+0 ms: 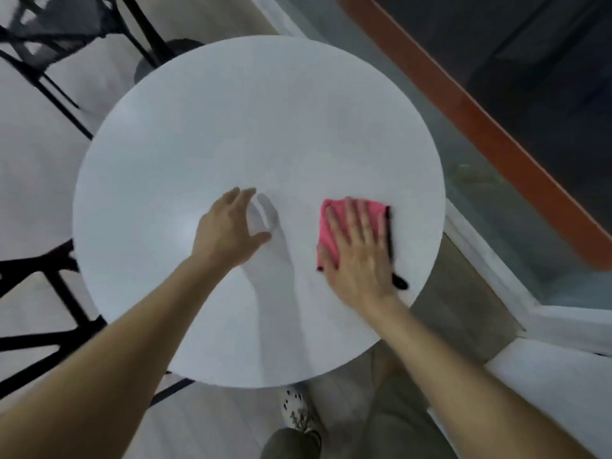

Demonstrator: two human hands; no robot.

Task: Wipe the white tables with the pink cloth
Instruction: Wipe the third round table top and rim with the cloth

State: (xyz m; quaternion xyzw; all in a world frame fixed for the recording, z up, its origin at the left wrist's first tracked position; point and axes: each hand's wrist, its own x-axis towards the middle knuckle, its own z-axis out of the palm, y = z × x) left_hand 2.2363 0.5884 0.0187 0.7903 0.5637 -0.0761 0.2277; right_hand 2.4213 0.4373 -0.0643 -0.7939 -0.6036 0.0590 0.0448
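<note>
The right hand [359, 250] is pressing flat, fingers straight, on the folded pink cloth [331, 226], which is lying on the round white worktop [251, 127] near its right edge. The left hand [228, 226] is hovering just left of the cloth, fingers loose and holding nothing. Most of the worktop is lying ahead and to the left of the cloth, so the stroke will likely have to travel that way.

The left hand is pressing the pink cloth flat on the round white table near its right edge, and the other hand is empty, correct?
No, the hands are swapped. The head view shows the right hand pressing the pink cloth flat on the round white table near its right edge; the left hand is the empty one.
</note>
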